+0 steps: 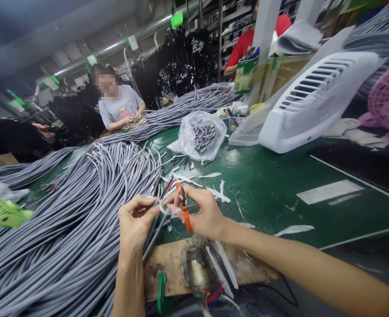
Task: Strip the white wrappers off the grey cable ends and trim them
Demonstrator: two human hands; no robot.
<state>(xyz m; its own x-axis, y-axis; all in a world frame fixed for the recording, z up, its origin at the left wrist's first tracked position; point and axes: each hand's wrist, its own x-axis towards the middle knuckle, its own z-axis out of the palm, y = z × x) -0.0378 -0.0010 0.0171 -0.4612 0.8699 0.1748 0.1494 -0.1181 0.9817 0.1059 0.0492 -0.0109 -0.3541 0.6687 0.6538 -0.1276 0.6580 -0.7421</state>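
Observation:
My left hand (137,220) pinches a grey cable near its end, thumb against fingertips. Coloured wires (168,186), red, blue and dark, stick out beyond the fingers. Close against it, my right hand (199,209) is closed around small orange-handled snips (185,209). Its fingertips also meet whitish wrapping (165,209) at the cable end; how firmly they grip it I cannot tell. To the left lies a large bundle of grey cables (82,211), ends pointing away from me. White strips of wrapping (221,193) are scattered beyond my right hand.
A stained wooden board (161,259) bearing a metal-topped block (196,270) lies below my hands. Farther out are a clear bag (199,136) of small grey pieces and a white fan (320,97) on the green table (263,176). A co-worker (120,103) sits across.

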